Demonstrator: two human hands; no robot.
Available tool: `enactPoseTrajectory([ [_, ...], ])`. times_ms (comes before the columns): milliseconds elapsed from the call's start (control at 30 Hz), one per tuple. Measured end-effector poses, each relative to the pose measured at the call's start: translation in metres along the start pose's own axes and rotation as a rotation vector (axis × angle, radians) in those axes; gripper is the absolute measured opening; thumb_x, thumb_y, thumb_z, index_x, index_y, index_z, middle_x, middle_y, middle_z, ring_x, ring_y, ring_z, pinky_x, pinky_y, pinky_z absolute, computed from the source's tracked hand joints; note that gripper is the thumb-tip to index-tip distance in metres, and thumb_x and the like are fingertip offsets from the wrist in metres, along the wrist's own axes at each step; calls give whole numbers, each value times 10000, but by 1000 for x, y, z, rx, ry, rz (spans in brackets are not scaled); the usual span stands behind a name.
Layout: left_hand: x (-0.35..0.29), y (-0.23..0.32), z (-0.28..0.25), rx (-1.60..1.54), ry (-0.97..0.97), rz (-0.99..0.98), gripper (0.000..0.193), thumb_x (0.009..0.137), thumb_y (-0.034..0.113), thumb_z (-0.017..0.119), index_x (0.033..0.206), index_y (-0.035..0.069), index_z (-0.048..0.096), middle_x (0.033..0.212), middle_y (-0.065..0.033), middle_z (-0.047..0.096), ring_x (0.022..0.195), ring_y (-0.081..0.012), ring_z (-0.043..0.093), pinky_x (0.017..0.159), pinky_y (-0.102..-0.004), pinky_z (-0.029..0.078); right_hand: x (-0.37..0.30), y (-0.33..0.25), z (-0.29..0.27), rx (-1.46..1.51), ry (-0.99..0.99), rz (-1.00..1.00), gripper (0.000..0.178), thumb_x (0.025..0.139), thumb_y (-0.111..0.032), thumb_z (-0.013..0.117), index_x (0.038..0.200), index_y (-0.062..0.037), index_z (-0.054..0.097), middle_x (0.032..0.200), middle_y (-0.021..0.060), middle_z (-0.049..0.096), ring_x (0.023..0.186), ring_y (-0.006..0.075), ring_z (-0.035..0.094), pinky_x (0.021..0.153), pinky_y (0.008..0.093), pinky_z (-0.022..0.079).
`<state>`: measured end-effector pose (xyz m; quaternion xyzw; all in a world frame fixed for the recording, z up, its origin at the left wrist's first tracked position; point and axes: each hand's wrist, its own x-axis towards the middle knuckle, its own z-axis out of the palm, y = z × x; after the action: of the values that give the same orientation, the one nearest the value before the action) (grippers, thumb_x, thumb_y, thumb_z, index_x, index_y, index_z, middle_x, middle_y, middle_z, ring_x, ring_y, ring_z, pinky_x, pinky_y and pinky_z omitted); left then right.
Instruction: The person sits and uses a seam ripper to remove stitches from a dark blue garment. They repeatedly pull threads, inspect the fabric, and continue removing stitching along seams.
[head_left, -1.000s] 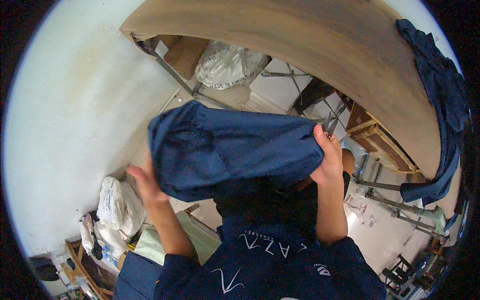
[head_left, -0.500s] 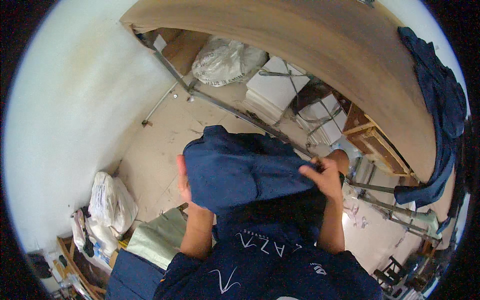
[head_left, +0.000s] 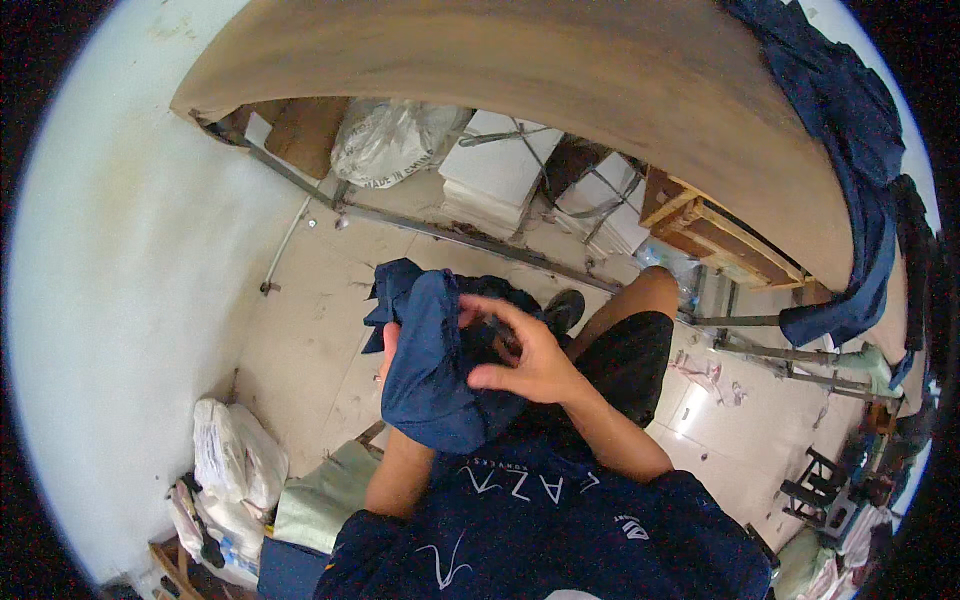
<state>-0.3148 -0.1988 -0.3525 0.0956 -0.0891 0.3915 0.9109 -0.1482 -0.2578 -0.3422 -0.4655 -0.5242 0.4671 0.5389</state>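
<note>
A navy blue cloth piece (head_left: 425, 365), apparently part of a garment, is bunched up in front of my lap. My left hand (head_left: 389, 347) grips it from beneath and from the left; only some finger and the wrist show past the fabric, which covers the rest. At the cloth's right edge is my right hand (head_left: 535, 355), its fingertips touching the fold while thumb and fingers stay spread apart. Looser ends of the cloth hang toward the floor on the far side.
A brown-topped table (head_left: 480, 60) curves across the far side, with dark blue fabric (head_left: 845, 130) draped at its right. Beneath it are a white sack (head_left: 390, 145), tied white stacks (head_left: 495, 165) and a wooden drawer (head_left: 730, 235). White bags (head_left: 235, 455) stand by the left wall.
My right hand has let go of the cloth's right end and moved left to its fold. The cloth, stretched wide before, is now narrower and bunched over my left hand. The view has shifted.
</note>
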Motion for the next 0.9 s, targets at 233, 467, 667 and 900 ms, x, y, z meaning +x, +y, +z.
enactPoseTrajectory([
  [233, -20, -2, 6, -71, 236, 154, 705, 994, 548, 366, 1462, 21, 362, 1475, -161, 433, 1338, -344, 424, 1151, -476, 291, 16, 23, 9, 118, -42, 162, 555, 791, -257, 814, 1230, -7, 585, 1037, 32, 645, 766, 77, 572, 652, 236, 448],
  [467, -23, 98, 25, 1041, 194, -170, 368, 926, 327, 633, 986, -34, 668, 1244, -255, 585, 1155, -329, 561, 1010, -426, 414, 21, -2, -36, 604, 345, 208, 136, 879, -198, 732, 922, -77, 687, 821, -21, 668, 720, 83, 600, 673, 262, 482],
  [667, -11, 63, 47, 836, 646, -29, 293, 844, 203, 726, 1004, -35, 669, 972, -113, 631, 928, -244, 600, 841, -371, 469, 38, -22, -42, 718, 329, 259, 153, 903, -222, 706, 887, -73, 673, 825, -6, 681, 705, 98, 616, 643, 271, 486],
  [900, 31, 34, 41, 2125, 434, 301, 226, 741, 2, 704, 952, -20, 627, 919, -135, 641, 842, -230, 627, 799, -319, 488, 42, -34, -59, 894, 378, 254, 229, 928, -241, 670, 943, -15, 646, 874, 80, 703, 735, 181, 671, 696, 344, 557],
])
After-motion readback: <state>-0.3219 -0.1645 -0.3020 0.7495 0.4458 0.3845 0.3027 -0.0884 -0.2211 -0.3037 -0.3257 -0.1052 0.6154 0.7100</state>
